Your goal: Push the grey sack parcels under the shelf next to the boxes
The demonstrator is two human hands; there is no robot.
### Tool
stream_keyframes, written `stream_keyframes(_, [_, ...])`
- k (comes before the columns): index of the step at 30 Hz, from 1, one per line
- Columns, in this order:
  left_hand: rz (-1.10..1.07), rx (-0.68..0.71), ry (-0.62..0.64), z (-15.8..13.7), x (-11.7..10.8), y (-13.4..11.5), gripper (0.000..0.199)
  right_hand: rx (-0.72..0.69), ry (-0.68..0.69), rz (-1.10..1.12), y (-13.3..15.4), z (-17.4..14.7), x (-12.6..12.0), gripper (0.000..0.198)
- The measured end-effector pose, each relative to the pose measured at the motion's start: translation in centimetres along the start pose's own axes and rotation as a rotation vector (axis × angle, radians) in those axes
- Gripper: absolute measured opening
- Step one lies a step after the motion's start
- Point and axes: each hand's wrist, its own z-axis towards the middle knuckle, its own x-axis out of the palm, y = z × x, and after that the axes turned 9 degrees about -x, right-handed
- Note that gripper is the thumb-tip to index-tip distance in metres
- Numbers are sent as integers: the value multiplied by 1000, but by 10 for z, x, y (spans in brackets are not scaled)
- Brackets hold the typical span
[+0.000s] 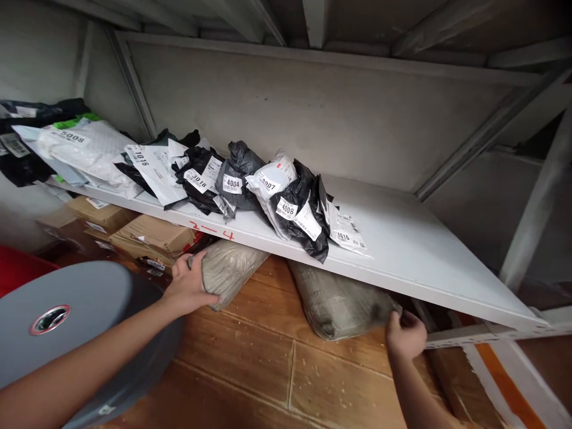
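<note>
My left hand (191, 285) is spread over the near end of a greyish wrapped package (233, 265), thumb and fingers gripping its sides. This package lies partly beneath the edge of the white shelf (393, 238). Farther right, my right hand (406, 333) pinches the corner of a larger greyish wrapped parcel (337, 301). That parcel rests low over the wooden floor (263, 339), its back part hidden under the shelf. Bare floor shows between the two.
Several labelled mailer bags (232, 182) line the shelf's left and middle. Cardboard boxes (147, 235) sit below it at left. A round grey bin (89, 322) stands close to my left forearm. A slanted metal post (536, 196) rises at right, above a cardboard box (465, 381).
</note>
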Motion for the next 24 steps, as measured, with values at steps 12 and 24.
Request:
stream_keyframes(12, [69,185,23,-20,12,46,109,77,616,297,145,-99,109,99])
stream_keyframes(24, [290,206,-63,-26,8,16,122,326,592,632,121,-133,106,90])
